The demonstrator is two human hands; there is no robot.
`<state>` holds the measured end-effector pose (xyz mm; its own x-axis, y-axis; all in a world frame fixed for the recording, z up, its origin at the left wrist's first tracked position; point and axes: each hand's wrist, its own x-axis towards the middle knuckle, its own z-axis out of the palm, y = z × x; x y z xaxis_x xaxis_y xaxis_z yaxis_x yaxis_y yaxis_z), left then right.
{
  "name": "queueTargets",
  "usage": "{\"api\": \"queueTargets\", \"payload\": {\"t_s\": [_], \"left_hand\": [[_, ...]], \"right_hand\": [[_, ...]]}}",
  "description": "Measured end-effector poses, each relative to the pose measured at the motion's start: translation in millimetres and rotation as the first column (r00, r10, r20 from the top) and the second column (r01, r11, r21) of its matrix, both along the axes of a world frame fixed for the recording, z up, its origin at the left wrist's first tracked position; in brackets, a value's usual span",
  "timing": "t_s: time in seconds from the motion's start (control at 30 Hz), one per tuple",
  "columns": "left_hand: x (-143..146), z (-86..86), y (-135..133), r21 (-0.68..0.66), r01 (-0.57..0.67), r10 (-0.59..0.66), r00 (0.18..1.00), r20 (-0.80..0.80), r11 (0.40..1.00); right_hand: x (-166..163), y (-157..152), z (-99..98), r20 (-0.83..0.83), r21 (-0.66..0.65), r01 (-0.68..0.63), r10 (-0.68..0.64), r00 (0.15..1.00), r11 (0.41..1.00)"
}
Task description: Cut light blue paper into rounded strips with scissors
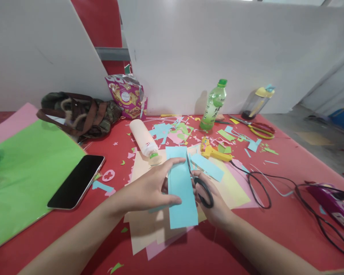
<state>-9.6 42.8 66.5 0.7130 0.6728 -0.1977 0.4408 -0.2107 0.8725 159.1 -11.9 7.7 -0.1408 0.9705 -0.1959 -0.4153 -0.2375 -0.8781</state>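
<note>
My left hand [149, 189] pinches a light blue paper strip [182, 191] from its left edge, thumb and fingers closed on it. In my right hand [215, 204] are black-handled scissors [202, 187], fingers through the loops, blades pointing up along the strip's right edge. Both hands hover over a pile of peach, yellow and pink paper sheets [149, 225] on the red table [275, 214].
A black phone [76, 181] lies on green paper [25, 172] at left. A glue bottle [145, 141], yellow glue gun [213, 152] with black cord [260, 187], green drink bottle [213, 105], red scissors [260, 129], snack bag [127, 95], a bag [77, 112] and paper scraps [174, 130] lie behind.
</note>
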Motion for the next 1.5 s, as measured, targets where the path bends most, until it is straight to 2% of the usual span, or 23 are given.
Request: {"api": "queueTargets", "payload": {"t_s": [0.7,1.37,1.5], "left_hand": [[2.8,1.4,0.4,0.052,-0.007,0.008,1.000,-0.011,0.999],[-4.5,0.7,3.7,-0.112,0.027,-0.019,0.997,0.070,0.993],[-6.4,-1.2,5.7,-0.096,0.046,-0.040,0.997,0.061,0.994]], "right_hand": [[-0.8,0.2,2.2,0.077,0.026,0.030,-0.032,0.997,0.999],[-2.2,0.3,1.2,0.012,0.022,-0.026,0.026,1.000,0.999],[-3.0,-0.1,3.3,-0.016,0.020,-0.032,0.033,0.999,0.999]]}}
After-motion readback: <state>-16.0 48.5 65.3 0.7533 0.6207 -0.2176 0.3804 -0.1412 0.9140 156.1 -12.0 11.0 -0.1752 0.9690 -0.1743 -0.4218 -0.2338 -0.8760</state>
